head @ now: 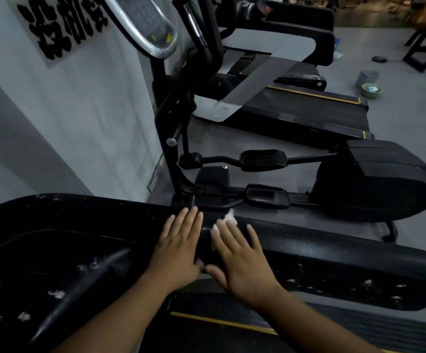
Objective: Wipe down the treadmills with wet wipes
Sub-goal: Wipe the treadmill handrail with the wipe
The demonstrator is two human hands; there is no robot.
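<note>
Grey gym floor lies behind a black treadmill rail, where the left hand rests flat with fingers straight and the right hand, also flat, presses a white wet wipe onto it; ungripped, the wipe may bunch and slip free

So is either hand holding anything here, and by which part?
Nothing is gripped. The right hand presses a wet wipe flat on the treadmill's black rail, straight fingers over its near part. The left hand lies flat on the rail, empty.
</note>
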